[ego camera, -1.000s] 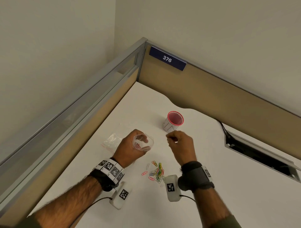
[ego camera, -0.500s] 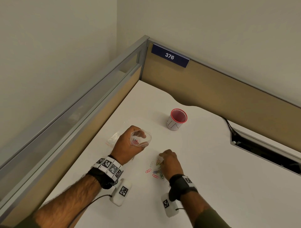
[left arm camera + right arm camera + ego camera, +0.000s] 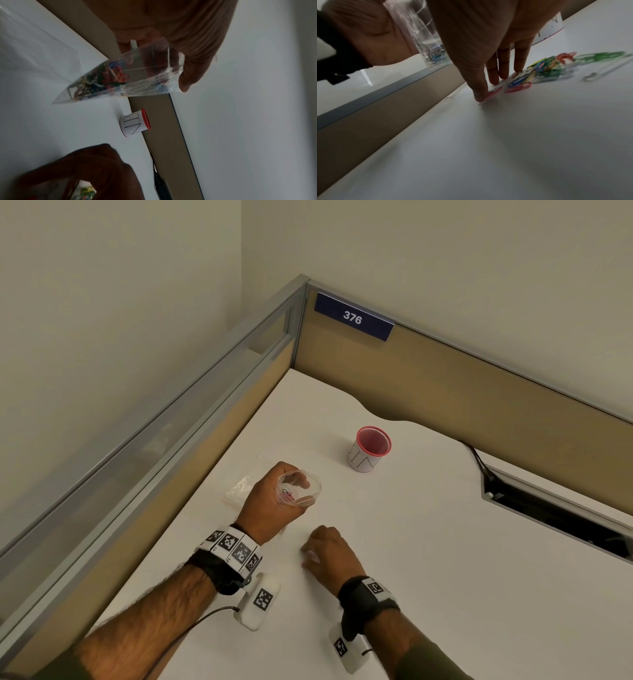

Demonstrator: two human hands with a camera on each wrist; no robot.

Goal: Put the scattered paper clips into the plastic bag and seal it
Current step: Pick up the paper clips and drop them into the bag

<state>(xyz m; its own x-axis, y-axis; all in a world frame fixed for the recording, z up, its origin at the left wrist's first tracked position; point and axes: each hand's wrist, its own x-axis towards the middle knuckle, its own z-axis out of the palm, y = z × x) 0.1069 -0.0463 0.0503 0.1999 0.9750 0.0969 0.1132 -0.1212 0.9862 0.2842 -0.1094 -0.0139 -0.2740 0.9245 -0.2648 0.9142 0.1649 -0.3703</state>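
My left hand (image 3: 267,501) grips a small clear plastic bag (image 3: 298,487) just above the white desk (image 3: 445,577), thumb and fingers holding its mouth open. Several coloured paper clips (image 3: 102,77) lie bunched in the bag's bottom corner. My right hand (image 3: 329,553) is down on the desk in front of the bag and covers the loose clips in the head view. The right wrist view shows the loose pile of paper clips (image 3: 546,67) under and beyond the fingers. There the thumb and fingertips (image 3: 494,82) pinch a red clip at the pile's near edge, though the picture is blurred.
A white paper cup with a red rim (image 3: 368,448) stands upright behind the hands. Another clear bag (image 3: 239,491) lies flat to the left of my left hand. Tan partitions (image 3: 445,392) close the desk at left and back. A cable slot (image 3: 548,518) opens at right.
My right hand left the bag's mouth, came down on the loose clips and shifted a little left over them. The left hand has kept the bag open in about the same place.
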